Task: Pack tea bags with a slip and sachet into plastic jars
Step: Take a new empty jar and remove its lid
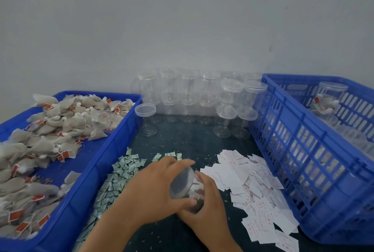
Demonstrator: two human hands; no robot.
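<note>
A clear plastic jar [189, 189] with tea bags inside lies tilted between my hands, low in the middle. My left hand [155, 189] grips its lid end, fingers curled over the lid. My right hand [204, 201] grips the jar's body from the right. Tea bags [40, 140] with red tags fill the blue tray [113, 146] at left. Green sachets [117, 177] lie heaped beside the tray. White slips [253, 187] with red print are spread at right.
Several empty lidded jars [190, 98] stand stacked against the back wall. A blue slotted crate [299, 150] at right holds a packed jar [328, 98]. An open jar [105, 120] lies among the tea bags. Tea crumbs dot the dark tabletop [182, 142].
</note>
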